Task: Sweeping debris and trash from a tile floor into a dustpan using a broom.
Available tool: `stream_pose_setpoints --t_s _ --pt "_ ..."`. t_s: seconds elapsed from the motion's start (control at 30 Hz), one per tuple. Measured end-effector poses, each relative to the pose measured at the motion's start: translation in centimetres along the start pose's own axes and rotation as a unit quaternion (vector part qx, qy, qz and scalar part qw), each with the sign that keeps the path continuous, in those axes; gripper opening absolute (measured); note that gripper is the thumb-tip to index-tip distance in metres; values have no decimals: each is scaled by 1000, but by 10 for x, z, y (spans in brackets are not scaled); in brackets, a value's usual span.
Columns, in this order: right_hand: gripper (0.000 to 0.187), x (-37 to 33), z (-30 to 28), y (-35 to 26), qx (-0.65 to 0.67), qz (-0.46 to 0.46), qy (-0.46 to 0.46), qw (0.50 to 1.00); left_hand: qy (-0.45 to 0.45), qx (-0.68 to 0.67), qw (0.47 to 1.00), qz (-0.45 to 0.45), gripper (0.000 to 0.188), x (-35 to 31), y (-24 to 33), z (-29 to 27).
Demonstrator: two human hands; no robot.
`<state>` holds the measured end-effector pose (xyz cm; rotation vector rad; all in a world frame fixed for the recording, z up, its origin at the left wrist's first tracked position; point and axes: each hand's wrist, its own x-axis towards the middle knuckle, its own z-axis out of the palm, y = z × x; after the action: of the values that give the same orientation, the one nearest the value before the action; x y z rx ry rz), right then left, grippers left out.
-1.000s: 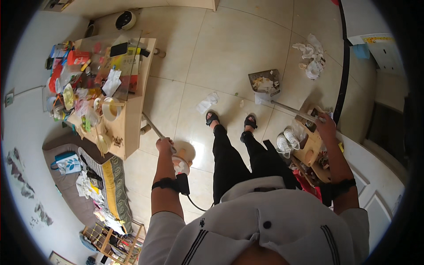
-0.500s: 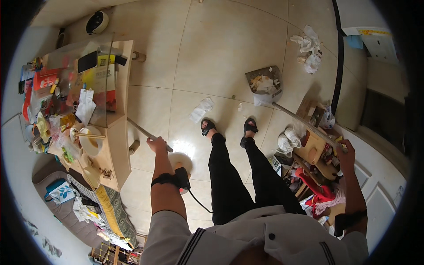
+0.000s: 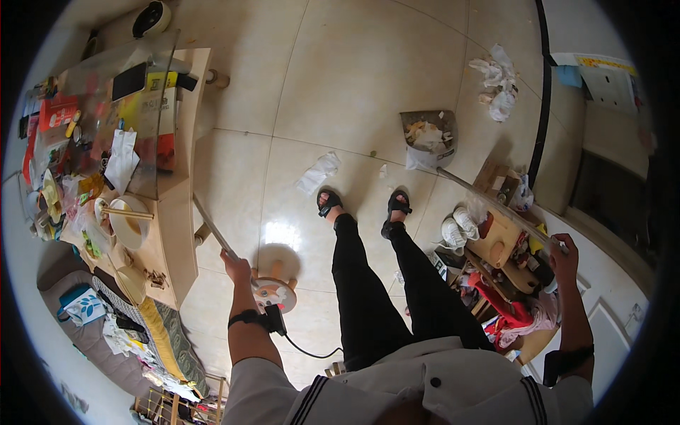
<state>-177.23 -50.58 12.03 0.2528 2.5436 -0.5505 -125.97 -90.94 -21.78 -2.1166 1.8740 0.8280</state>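
Note:
My left hand (image 3: 237, 269) is closed round the upper end of a long grey pole (image 3: 212, 227). The pole's far end goes out of sight at the wooden table (image 3: 183, 234), so I cannot tell what it carries. At the right, my right hand (image 3: 563, 253) grips the long handle of a dustpan (image 3: 431, 157). The pan rests on the floor ahead of my feet, holding crumpled paper and scraps. A white crumpled wrapper (image 3: 317, 173) lies on the tiles by my left sandal (image 3: 329, 202). A tiny white scrap (image 3: 383, 171) lies near the pan.
A small round stool (image 3: 273, 292) stands beside my left forearm. White plastic bags (image 3: 500, 85) lie on the floor beyond the dustpan. White shoes (image 3: 460, 228) and a cluttered low shelf (image 3: 496, 241) stand at the right. Clutter covers the left table; a grey sofa (image 3: 85, 333) sits nearer.
My left hand has moved left and slightly nearer with the pole, and the stool shows more. The dustpan sits slightly farther right in view; my right hand is a little lower and farther right.

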Motion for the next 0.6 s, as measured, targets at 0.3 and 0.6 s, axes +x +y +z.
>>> stream_pose_setpoints --t_s 0.3,0.6 --pt "10 11 -2 12 -16 -65 -11 998 -104 28 994 -4 60 -93 -9 -28" --pt "14 10 0 14 17 -65 0 998 -144 -7 989 24 58 -183 41 -14"
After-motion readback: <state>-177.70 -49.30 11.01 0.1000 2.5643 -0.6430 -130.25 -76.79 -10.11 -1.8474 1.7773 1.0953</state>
